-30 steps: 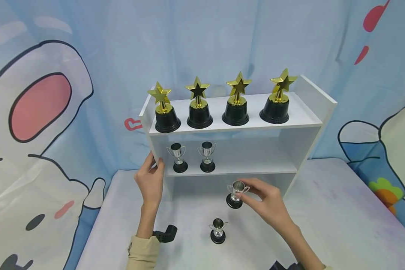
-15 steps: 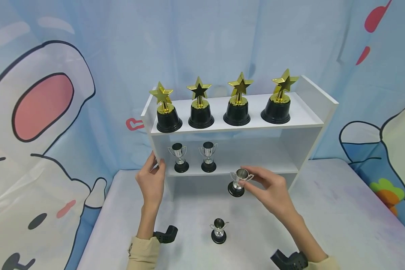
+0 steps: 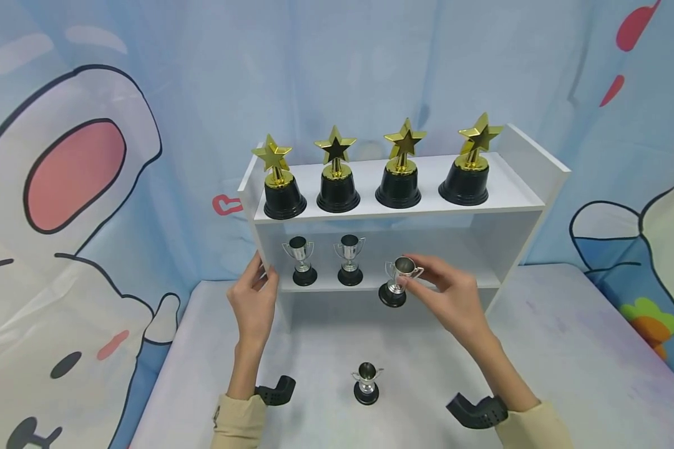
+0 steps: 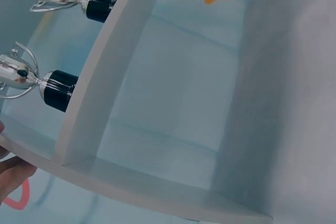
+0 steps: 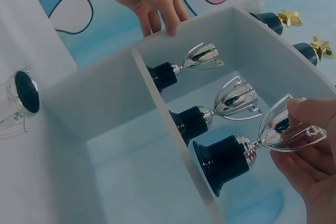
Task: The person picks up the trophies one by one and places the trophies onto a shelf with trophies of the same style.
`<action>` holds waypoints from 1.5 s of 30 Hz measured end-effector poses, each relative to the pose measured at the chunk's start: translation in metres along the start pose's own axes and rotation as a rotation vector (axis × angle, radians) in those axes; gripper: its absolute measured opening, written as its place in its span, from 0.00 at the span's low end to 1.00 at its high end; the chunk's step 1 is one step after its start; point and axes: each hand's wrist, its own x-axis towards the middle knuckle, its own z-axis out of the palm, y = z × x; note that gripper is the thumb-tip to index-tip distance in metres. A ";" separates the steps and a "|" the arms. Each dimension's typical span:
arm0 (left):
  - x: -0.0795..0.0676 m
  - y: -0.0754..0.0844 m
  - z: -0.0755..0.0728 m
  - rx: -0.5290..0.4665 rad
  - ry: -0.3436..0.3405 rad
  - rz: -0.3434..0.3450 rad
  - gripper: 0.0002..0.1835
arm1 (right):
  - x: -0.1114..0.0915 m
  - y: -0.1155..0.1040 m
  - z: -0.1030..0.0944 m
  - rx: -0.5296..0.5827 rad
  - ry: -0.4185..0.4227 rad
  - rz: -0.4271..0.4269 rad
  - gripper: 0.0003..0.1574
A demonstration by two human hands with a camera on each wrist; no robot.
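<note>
My right hand (image 3: 452,296) pinches a small silver trophy cup (image 3: 395,277) with a black base by its cup, thumb on the near side. The trophy is slightly tilted, at the front edge of the middle board of a white shelf (image 3: 393,212). In the right wrist view its black base (image 5: 223,163) is close to that board's edge; I cannot tell if they touch. My left hand (image 3: 254,305) grips the shelf's left side panel. Two similar silver trophy cups, the left one (image 3: 300,259) and the other (image 3: 350,259), stand upright on the middle board.
Gold star trophies (image 3: 399,187) with black bases stand in a row on the top board. Another silver trophy cup (image 3: 366,383) stands on the white table (image 3: 314,368) in front of the shelf. A blue cartoon curtain (image 3: 202,93) hangs behind.
My right hand has raised the silver trophy cup from below the middle board to its front edge. My left hand has stayed on the side panel. The head view has shifted slightly.
</note>
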 end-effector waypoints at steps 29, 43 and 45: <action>0.000 -0.005 -0.004 -0.005 -0.028 0.022 0.24 | 0.046 0.016 0.004 -0.158 -0.030 0.128 0.24; 0.001 -0.004 -0.004 0.003 -0.034 0.021 0.24 | 0.043 0.021 0.003 -0.156 -0.069 0.191 0.25; 0.001 -0.004 -0.004 0.001 -0.035 0.018 0.24 | 0.040 0.025 0.002 -0.140 -0.074 0.193 0.23</action>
